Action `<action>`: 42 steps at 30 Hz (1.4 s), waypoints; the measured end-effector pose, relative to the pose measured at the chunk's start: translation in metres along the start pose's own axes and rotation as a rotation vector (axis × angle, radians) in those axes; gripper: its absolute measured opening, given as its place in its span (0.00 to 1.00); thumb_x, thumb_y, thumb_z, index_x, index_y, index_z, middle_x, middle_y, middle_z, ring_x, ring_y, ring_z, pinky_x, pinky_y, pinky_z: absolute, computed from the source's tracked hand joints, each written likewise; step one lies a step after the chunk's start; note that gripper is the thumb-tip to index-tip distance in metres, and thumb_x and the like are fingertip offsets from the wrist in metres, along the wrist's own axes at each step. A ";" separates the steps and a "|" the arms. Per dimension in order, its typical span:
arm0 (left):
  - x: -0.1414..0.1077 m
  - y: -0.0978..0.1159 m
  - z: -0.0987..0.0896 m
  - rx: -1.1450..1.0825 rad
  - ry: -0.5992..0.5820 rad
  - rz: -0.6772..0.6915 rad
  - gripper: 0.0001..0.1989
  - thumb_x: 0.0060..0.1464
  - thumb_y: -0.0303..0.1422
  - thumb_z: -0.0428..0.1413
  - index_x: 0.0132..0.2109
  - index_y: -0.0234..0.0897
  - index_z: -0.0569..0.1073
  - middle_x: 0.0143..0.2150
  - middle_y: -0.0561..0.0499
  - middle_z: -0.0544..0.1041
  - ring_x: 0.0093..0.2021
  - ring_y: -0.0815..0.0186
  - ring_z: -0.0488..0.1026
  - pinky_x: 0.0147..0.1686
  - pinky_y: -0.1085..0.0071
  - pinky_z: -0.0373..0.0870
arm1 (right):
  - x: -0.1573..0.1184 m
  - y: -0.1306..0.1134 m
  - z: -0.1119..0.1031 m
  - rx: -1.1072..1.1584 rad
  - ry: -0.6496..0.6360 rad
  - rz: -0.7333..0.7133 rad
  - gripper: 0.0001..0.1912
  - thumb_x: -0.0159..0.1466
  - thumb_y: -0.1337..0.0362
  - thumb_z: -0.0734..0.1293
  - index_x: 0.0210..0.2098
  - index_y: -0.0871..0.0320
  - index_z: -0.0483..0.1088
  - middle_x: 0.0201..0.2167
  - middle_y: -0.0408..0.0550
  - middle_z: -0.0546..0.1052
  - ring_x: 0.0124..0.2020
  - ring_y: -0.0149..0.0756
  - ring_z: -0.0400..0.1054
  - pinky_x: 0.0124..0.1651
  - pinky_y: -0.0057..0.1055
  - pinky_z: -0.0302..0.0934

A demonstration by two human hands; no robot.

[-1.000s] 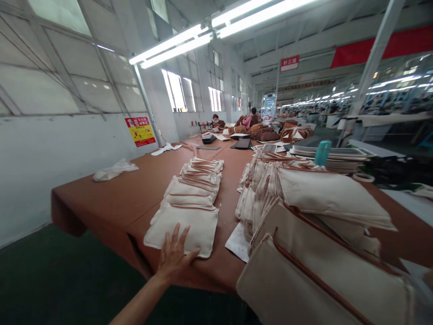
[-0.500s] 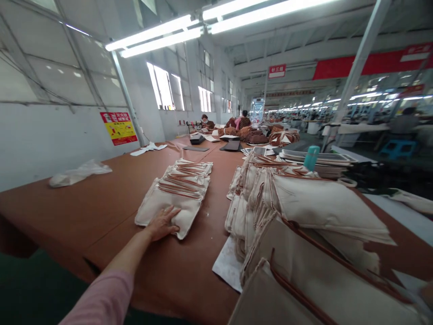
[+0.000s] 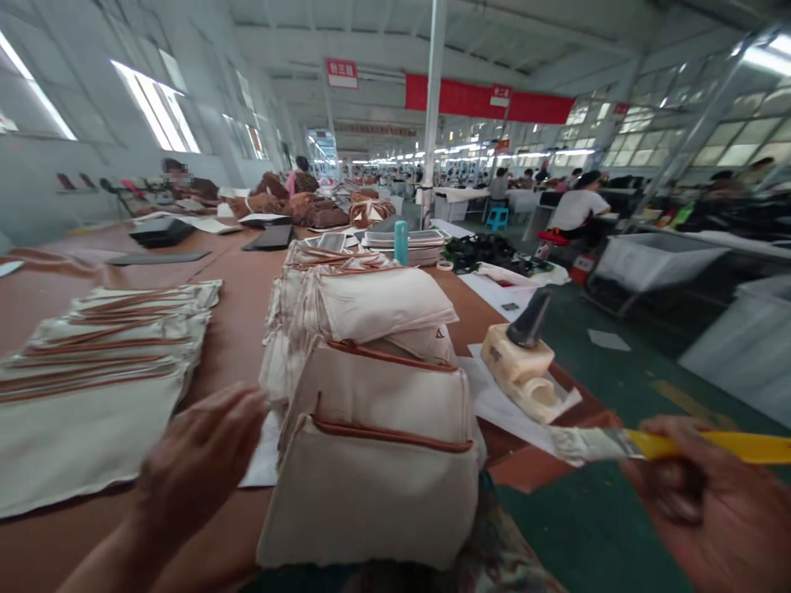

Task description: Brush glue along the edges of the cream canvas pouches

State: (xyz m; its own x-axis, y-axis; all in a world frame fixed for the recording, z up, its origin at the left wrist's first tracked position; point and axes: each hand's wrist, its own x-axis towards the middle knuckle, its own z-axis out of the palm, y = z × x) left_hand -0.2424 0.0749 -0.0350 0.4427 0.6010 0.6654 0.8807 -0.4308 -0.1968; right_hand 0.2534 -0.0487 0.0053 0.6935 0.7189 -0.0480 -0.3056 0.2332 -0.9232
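Item: left hand (image 3: 194,461), mine. Fingers extended, side by side, blurred; nothing in them.

Item: right hand (image 3: 720,511), mine. Fingers curled round the yellow handle of a flat brush (image 3: 660,445). Bristles pale and clotted, pointing left of the knuckles; whether wet, I cannot tell. Probably light, the handle stiff; best held where I have it, behind the metal band.

Item: front pouch (image 3: 371,494), cream with brown trim, between my two hands and touching neither. Leans on a second pouch (image 3: 383,391), farther from my fingers. Judged light and pliant, apt to fold if pinched at one corner; best taken by the trimmed top edge or a side seam, palm flat beneath. Pale face likely to mark easily.

Item: row of pouches (image 3: 80,436), overlapping, left of my left fingers on the brown table (image 3: 238,329).

Item: pouch pile (image 3: 386,301), beyond my left fingertips. Loose layers, likely to slide.

Item: cut plastic container (image 3: 519,362), just beyond the bristles.
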 end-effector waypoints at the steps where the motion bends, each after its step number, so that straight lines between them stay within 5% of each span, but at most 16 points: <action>1: 0.017 0.046 -0.003 -0.087 -0.009 0.092 0.17 0.63 0.33 0.55 0.58 0.45 0.68 0.55 0.51 0.75 0.53 0.58 0.73 0.57 0.60 0.67 | -0.002 -0.001 0.001 0.024 0.024 0.032 0.19 0.51 0.61 0.80 0.23 0.58 0.65 0.18 0.38 0.59 0.17 0.26 0.50 0.15 0.20 0.53; 2: 0.033 0.090 -0.005 -0.186 -0.025 0.126 0.13 0.63 0.32 0.55 0.54 0.44 0.71 0.51 0.50 0.77 0.50 0.59 0.74 0.55 0.62 0.68 | -0.004 -0.001 0.001 0.048 0.041 0.059 0.21 0.49 0.61 0.80 0.22 0.58 0.63 0.18 0.38 0.59 0.17 0.25 0.49 0.16 0.20 0.54; 5: 0.068 0.194 0.002 -0.361 -0.345 0.126 0.07 0.63 0.34 0.55 0.47 0.42 0.73 0.46 0.49 0.77 0.46 0.58 0.74 0.47 0.62 0.70 | -0.006 0.009 -0.011 0.091 0.023 0.054 0.21 0.49 0.62 0.81 0.23 0.58 0.63 0.18 0.38 0.61 0.18 0.25 0.50 0.18 0.19 0.55; 9: 0.088 0.249 0.022 -0.305 -0.632 0.096 0.05 0.61 0.35 0.57 0.42 0.40 0.74 0.43 0.47 0.77 0.44 0.54 0.73 0.44 0.58 0.69 | 0.023 0.027 -0.047 -0.037 0.006 -0.131 0.19 0.56 0.55 0.79 0.36 0.58 0.71 0.22 0.39 0.66 0.18 0.26 0.54 0.18 0.20 0.50; 14: 0.090 0.255 0.035 -0.237 -0.668 0.042 0.04 0.61 0.33 0.56 0.40 0.39 0.74 0.43 0.46 0.75 0.47 0.53 0.71 0.45 0.59 0.65 | 0.094 0.039 -0.068 -0.752 0.027 -0.504 0.26 0.66 0.42 0.65 0.39 0.61 0.74 0.23 0.48 0.73 0.21 0.39 0.66 0.25 0.31 0.60; 21: 0.084 0.253 0.023 -0.268 -0.834 -0.063 0.05 0.62 0.33 0.52 0.39 0.40 0.71 0.39 0.49 0.78 0.41 0.57 0.75 0.39 0.65 0.61 | 0.157 0.078 -0.040 -0.977 -0.194 -0.547 0.20 0.63 0.47 0.63 0.29 0.57 0.75 0.24 0.52 0.76 0.27 0.46 0.72 0.32 0.34 0.60; 24: 0.091 0.242 0.008 -0.325 -0.843 -0.148 0.05 0.61 0.34 0.52 0.37 0.41 0.70 0.36 0.51 0.78 0.38 0.59 0.75 0.34 0.69 0.57 | 0.164 0.087 -0.037 -1.012 -0.253 -0.555 0.21 0.62 0.47 0.63 0.25 0.57 0.73 0.23 0.53 0.76 0.27 0.46 0.72 0.33 0.34 0.61; 29: 0.111 0.227 -0.008 -0.515 -0.697 -0.228 0.09 0.61 0.40 0.52 0.36 0.41 0.70 0.34 0.54 0.77 0.36 0.64 0.72 0.33 0.72 0.57 | 0.158 0.077 -0.049 -0.993 -0.221 -0.556 0.24 0.67 0.45 0.60 0.36 0.58 0.77 0.29 0.53 0.78 0.29 0.45 0.74 0.32 0.32 0.62; 34: 0.115 0.238 -0.009 -0.545 -0.730 -0.189 0.07 0.59 0.35 0.54 0.35 0.40 0.75 0.36 0.52 0.79 0.38 0.63 0.73 0.35 0.72 0.58 | 0.147 0.066 -0.071 -0.985 -0.187 -0.522 0.28 0.67 0.40 0.60 0.35 0.58 0.75 0.21 0.49 0.75 0.19 0.42 0.70 0.23 0.31 0.60; 39: 0.109 0.248 -0.020 -0.366 -0.679 -0.166 0.08 0.62 0.33 0.52 0.37 0.42 0.75 0.37 0.51 0.78 0.41 0.61 0.73 0.37 0.70 0.58 | 0.147 0.057 -0.085 -0.982 -0.111 -0.557 0.30 0.67 0.38 0.58 0.36 0.59 0.74 0.23 0.50 0.76 0.20 0.42 0.71 0.23 0.32 0.61; 42: 0.106 0.246 -0.021 -0.401 -0.676 -0.235 0.07 0.62 0.33 0.51 0.39 0.42 0.74 0.38 0.52 0.78 0.39 0.62 0.73 0.34 0.71 0.57 | 0.143 0.059 -0.082 -0.981 -0.172 -0.592 0.28 0.68 0.40 0.58 0.39 0.58 0.74 0.24 0.49 0.77 0.22 0.43 0.72 0.25 0.32 0.63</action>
State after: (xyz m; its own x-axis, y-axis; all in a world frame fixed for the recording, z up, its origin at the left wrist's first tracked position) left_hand 0.0176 0.0187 0.0019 0.3726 0.9264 0.0547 0.8928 -0.3739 0.2510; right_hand 0.3883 0.0146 -0.0876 0.4376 0.7644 0.4736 0.7270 0.0092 -0.6866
